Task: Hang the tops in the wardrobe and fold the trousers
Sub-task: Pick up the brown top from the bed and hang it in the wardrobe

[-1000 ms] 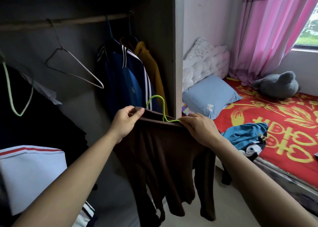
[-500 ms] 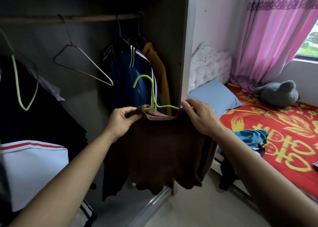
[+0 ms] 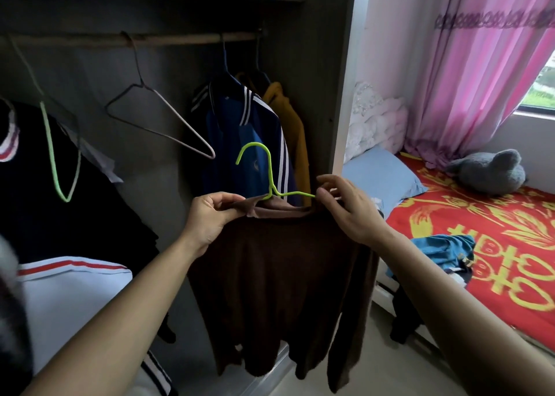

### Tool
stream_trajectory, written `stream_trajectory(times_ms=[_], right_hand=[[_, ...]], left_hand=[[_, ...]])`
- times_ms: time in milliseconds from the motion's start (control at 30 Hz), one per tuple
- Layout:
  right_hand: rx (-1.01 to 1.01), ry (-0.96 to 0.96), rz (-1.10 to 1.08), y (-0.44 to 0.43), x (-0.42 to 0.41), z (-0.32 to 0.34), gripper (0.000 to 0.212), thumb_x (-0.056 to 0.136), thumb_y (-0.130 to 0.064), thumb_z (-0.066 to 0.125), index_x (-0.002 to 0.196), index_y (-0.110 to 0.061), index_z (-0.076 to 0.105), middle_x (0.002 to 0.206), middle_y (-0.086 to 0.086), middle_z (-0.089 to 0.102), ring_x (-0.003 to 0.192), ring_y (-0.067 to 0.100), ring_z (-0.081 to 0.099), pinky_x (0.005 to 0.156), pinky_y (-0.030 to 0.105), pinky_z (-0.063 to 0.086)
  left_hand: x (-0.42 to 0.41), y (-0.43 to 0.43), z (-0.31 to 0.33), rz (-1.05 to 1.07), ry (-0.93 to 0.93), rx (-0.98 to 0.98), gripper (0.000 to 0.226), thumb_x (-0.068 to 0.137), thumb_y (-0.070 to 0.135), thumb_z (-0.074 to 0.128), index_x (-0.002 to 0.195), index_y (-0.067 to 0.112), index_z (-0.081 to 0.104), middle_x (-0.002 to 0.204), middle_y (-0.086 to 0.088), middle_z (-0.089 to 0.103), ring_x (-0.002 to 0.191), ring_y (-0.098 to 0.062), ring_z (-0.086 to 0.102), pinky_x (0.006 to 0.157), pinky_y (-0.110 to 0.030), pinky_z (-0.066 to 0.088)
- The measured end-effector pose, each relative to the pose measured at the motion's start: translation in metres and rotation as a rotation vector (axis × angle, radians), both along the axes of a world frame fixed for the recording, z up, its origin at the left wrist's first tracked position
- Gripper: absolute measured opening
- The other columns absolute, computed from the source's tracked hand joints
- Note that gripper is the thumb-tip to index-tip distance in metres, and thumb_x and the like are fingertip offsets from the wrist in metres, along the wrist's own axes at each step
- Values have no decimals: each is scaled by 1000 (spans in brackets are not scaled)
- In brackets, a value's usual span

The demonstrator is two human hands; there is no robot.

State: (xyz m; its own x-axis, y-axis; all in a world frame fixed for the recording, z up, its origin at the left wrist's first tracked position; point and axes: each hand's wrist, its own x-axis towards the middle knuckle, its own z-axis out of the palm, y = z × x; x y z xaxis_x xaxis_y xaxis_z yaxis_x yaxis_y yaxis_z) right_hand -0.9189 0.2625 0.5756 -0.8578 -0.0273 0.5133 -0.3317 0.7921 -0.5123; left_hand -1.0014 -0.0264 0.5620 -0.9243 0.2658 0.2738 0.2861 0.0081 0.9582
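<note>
Head view: the brown top (image 3: 279, 290) hung in front of the open wardrobe (image 3: 339, 101), below the rail (image 3: 180, 38) and not yet on it, with its sleeves dangling toward the wardrobe's bottom edge. The left hand (image 3: 210, 215) gripped the top's collar and left shoulder, bunching the fabric between thumb and fingers. The right hand (image 3: 348, 209) pinched the right tip of the green hanger (image 3: 270, 179) between thumb and forefinger, its other fingers spread loose.

Compared with a second before, both hands had lifted the garment higher. The hook, which had been leaning, now stood upright in front of the blue jacket (image 3: 240, 143). The right hand had gone from a full grip on the shoulder cloth to a fingertip hold on the wire, and the hanger's right arm now showed bare above the neckline. The left arm of the hanger was hidden under the fabric.

By my reading, the right shoulder still needed pulling over the wire before the hook could go up. The free stretch of rail lay between the empty wire hanger (image 3: 162, 125) at its middle and the jacket near its right end. More clothes (image 3: 441, 251) waited at the near edge of the bed (image 3: 495, 275).
</note>
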Motion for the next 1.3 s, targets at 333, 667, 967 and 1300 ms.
stream_trajectory(times_ms=[333,667,967,1300], right_hand=[[277,48,-65,-30,-18,29,30,103,-48,35,100,-31,60,82,-23,51,70,-1,52,61,24,46],[281,31,-210,-60,-42,68,30,103,-42,42,96,-22,63,84,-9,61,68,4,53,58,21,40],[90,3,-340,-88,-132,102,28,100,-38,51,93,-18,69,82,-1,54,72,17,48,63,29,35],[-318,-48,-98,-123,-261,179,29,99,-25,52,96,-5,73,91,10,70,83,24,65,73,37,54]], left_hand=[[-27,-25,19,-36,181,-199,14,78,13,80,91,14,73,85,-2,75,79,-8,70,71,-15,52],[-71,-51,41,170,360,-449,9,89,23,70,95,20,75,89,8,73,83,-5,68,76,-23,54],[-126,-52,106,611,766,-595,22,89,27,63,106,13,67,107,-9,61,98,-31,58,85,-42,49],[-218,-74,188,862,705,-1128,74,89,51,53,149,18,28,158,-20,16,145,-40,12,113,-59,17]])
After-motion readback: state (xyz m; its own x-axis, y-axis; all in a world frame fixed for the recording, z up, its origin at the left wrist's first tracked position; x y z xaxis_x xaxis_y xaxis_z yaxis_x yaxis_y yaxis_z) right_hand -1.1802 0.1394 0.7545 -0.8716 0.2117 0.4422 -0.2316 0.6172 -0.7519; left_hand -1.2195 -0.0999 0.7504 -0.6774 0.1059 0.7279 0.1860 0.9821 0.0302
